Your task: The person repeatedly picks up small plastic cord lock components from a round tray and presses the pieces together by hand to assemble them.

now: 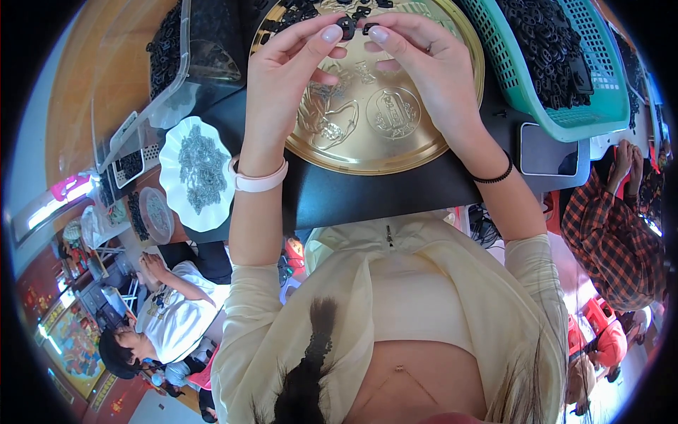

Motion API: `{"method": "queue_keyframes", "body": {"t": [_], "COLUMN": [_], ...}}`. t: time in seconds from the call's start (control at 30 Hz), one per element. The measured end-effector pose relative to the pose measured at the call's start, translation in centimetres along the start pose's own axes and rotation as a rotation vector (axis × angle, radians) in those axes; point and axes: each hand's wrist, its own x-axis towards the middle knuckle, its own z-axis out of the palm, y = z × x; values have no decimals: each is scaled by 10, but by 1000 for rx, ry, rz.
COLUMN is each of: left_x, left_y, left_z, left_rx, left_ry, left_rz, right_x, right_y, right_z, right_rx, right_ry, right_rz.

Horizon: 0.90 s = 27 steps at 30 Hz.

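Both my hands are raised over a round gold tray [395, 155]. Between the thumb and fingers of my left hand [282, 67] is a small rounded black plastic piece [345, 27]. My right hand [441, 67] pinches a smaller black plastic piece [369, 29] close beside it. A tiny gap separates the two pieces, and I cannot make out fully what lies in it. Several loose black plastic parts [300, 14] lie at the tray's far side, partly behind my fingers. Left of my left wrist, a white scalloped dish [169, 180] holds a heap of small silvery metal pieces [201, 166].
A teal basket [575, 127] full of black parts [554, 53] stands at the right, near a phone-like device [547, 150]. Left are a clear plastic bin [185, 42] with black parts and a round clear tub [157, 215]. Other people [173, 304] sit on both sides.
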Motion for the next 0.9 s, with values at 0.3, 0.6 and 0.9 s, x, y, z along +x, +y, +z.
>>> {"method": "queue_keyframes", "body": {"t": [0.3, 0.6, 0.9], "left_x": [1, 0, -1], "left_y": [0, -1, 1], "left_z": [-3, -1, 4], "left_rx": [-77, -71, -32], "left_ry": [-10, 2, 33], "left_rz": [-46, -28, 5], "right_x": [-5, -4, -4], "right_y": [-21, -4, -6], "right_z": [11, 4, 7], "right_rx": [-89, -30, -14], "right_ry": [33, 3, 24], "right_rz": [-48, -95, -44]}}
